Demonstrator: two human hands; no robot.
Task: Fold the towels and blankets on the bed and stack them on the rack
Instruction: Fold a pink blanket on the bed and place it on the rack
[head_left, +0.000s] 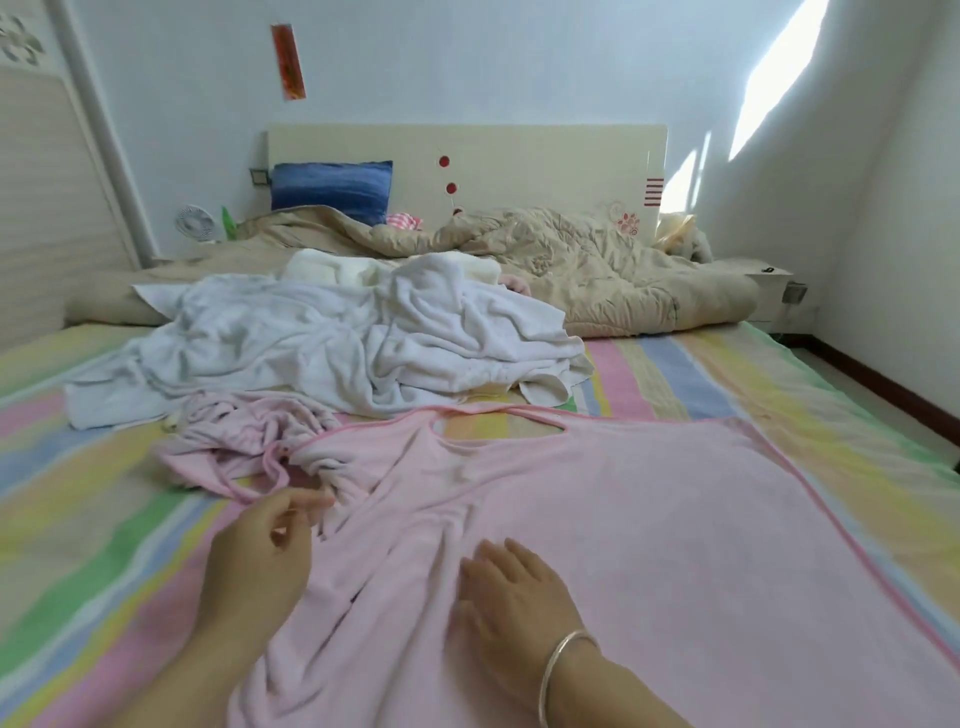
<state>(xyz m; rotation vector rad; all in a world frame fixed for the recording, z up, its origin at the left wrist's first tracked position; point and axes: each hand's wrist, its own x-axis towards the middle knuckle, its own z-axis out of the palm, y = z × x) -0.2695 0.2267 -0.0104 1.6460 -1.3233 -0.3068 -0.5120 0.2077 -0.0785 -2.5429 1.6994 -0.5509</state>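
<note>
Pink towel (649, 545) lies spread on the bed (78, 519). Right hand (514, 592) presses flat and wide, probably anchoring it; left hand (260, 545), loosely curled and empty, hovers by the bunched corner.

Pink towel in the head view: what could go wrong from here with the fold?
1. The pink towel is flat on the right but bunched near the left hand; folding now would likely trap creases.
2. The bunch lies against the white towel pile; pulling it out might drag that pile along.
3. The right hand rests flat on wrinkles mid-towel, so it may pin cloth while the left side is pulled.
</note>
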